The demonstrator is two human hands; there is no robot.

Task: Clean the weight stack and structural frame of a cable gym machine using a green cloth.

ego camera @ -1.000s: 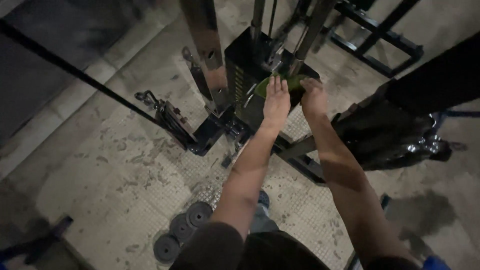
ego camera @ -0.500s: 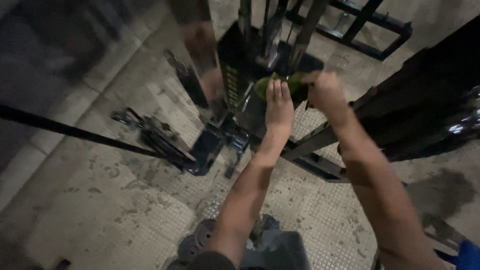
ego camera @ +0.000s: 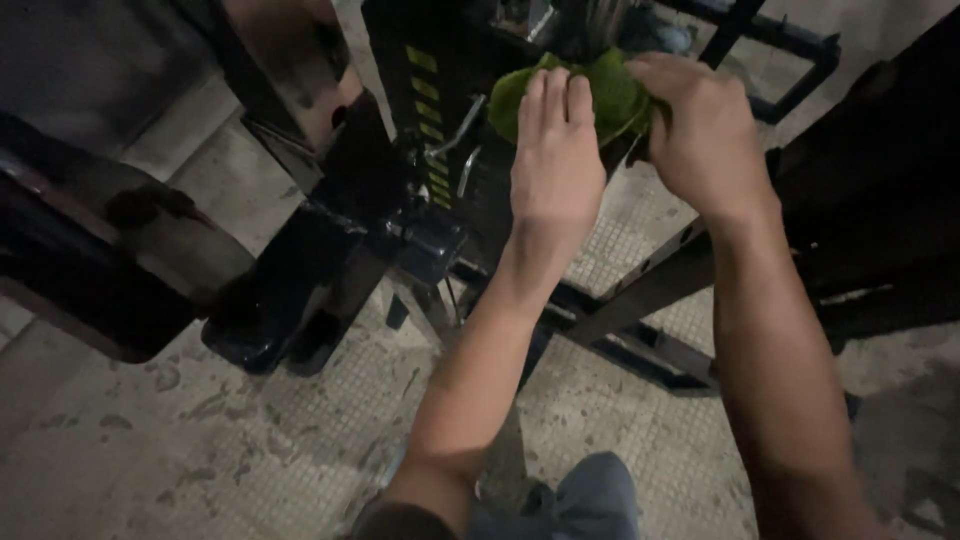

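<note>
A green cloth [ego camera: 612, 88] is lying bunched on the top edge of a black weight stack [ego camera: 440, 110], at about 12 o'clock in the view, and both hands are working on it. The left hand [ego camera: 556, 150] is pressing flat on the cloth's left half, palm down, its fingers [ego camera: 553, 98] lying straight and close together, pointing toward 12 o'clock. The right hand [ego camera: 700, 125] is sitting just beside it at 1 o'clock, its fingers curling over and clamping a fold of the cloth at the right edge; the thumb is hidden, so the exact pinch cannot be told. The two hands are nearly touching over the cloth.

Yellow marking strips [ego camera: 428, 95] are running down the stack's near face, with a metal selector pin [ego camera: 462, 120] projecting beside them. At 9 to 10 o'clock a dark frame upright [ego camera: 330, 190] is descending to a black base foot [ego camera: 270, 335]. Black steel base rails [ego camera: 650, 340] are crossing the floor at 4 o'clock beneath the right forearm. A second dark frame [ego camera: 790, 45] is showing at 1 to 2 o'clock. The floor [ego camera: 250, 440] is worn, blotched textured tile. At 6 o'clock the person's grey trouser leg [ego camera: 590, 495] is showing.
</note>
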